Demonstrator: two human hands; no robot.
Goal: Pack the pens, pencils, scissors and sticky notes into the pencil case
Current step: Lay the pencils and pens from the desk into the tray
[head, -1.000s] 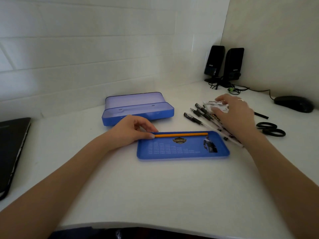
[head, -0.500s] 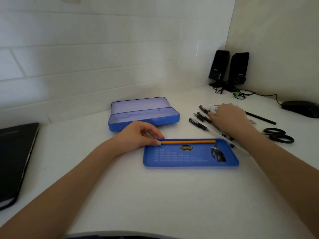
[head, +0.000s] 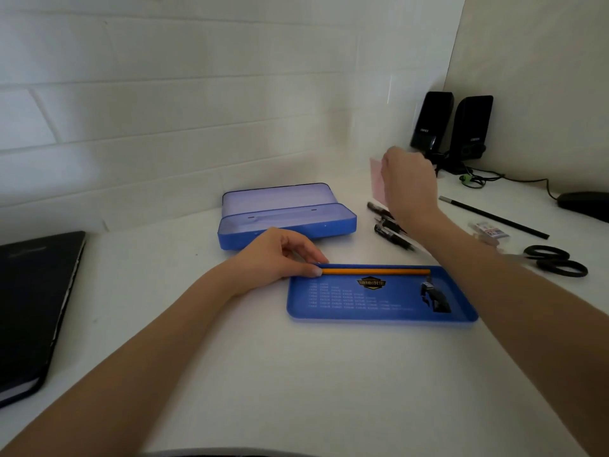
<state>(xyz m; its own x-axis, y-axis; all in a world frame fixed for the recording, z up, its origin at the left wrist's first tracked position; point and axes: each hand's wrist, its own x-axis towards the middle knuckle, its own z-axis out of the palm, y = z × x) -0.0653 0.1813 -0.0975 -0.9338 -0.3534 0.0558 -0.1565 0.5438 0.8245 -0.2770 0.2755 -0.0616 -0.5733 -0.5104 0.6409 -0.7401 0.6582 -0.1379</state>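
A blue pencil case point(head: 286, 222) lies open at the back of the white desk, and its blue inner tray point(head: 379, 301) lies in front of it. An orange pencil point(head: 375, 271) rests along the tray's far edge; my left hand point(head: 280, 255) pinches its left end. My right hand point(head: 408, 179) is raised above the black pens point(head: 390, 230), shut on a pink pad of sticky notes point(head: 376, 179). A black pencil point(head: 494, 217), black scissors point(head: 557, 260) and a small packet point(head: 491, 229) lie to the right.
A black laptop point(head: 33, 308) lies at the left edge of the desk. Two black speakers point(head: 451, 130) with cables stand in the back right corner, and a black mouse point(head: 583, 204) sits beside them. White tiled walls close the desk behind.
My right hand rose from the pile of pens, lifting the pink sticky notes into the air. The left hand stayed on the orange pencil's end.
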